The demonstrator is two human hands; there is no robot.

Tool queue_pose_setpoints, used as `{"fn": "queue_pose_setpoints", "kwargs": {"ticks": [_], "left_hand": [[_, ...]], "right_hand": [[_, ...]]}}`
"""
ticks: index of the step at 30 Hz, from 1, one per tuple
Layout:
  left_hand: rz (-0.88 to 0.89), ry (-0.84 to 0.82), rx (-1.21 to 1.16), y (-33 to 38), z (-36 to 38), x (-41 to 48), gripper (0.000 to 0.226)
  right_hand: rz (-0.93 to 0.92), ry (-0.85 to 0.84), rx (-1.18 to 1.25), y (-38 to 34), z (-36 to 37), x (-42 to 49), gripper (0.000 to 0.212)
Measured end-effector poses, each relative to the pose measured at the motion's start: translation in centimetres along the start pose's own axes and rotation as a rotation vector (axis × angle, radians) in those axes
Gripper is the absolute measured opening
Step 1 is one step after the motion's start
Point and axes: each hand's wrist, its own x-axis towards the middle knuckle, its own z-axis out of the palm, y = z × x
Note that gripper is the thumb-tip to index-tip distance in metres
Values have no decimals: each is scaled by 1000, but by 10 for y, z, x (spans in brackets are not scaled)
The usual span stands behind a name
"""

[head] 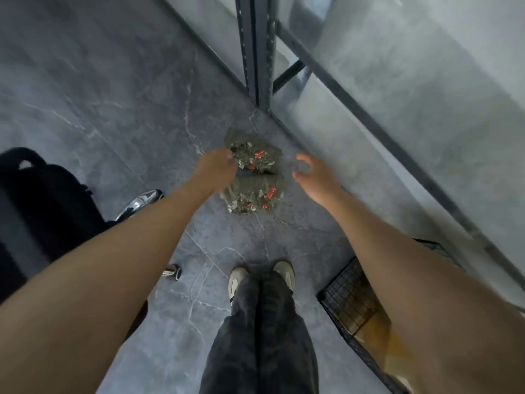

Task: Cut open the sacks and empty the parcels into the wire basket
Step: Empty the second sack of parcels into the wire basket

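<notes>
Left hand (216, 166) grips far sack (257, 155); right hand (315, 177) spread, empty. Wire basket (349, 302) near shoes (238, 280), black bag (42, 200) left.

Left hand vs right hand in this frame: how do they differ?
The left hand grips the far sack at its left edge, fingers curled. The right hand holds nothing, fingers spread.
The left hand touches that sack. The right hand is off to the right, touching neither it nor the near sack.
Shared: both are bare and reach down toward the sacks.
</notes>
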Motion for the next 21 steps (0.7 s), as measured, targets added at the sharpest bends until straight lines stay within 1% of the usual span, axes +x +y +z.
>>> {"fn": "queue_pose_setpoints", "kwargs": {"ticks": [2,4,6,10,13,16,21], "left_hand": [[46,-9,19,29,-27,-33,30],[126,-11,31,56,-51,-67,30],[219,-6,99,83,-69,-99,30],[383,-52,172,140,-89,-160,42],[536,-51,225,179,-96,-196,41],[693,-40,283,219,-96,-228,34],[873,-88,362,268,-72,-284,39]], "right_hand": [[-4,20,-2,-20,-33,-37,46],[-2,51,-5,-37,-64,-76,45],[-10,106,4,-51,-91,-111,44],[22,258,86,-65,-140,-175,41],[75,379,154,-67,-171,-223,39],[140,500,234,-56,-194,-273,38],[250,670,318,-21,-212,-361,37]]}}
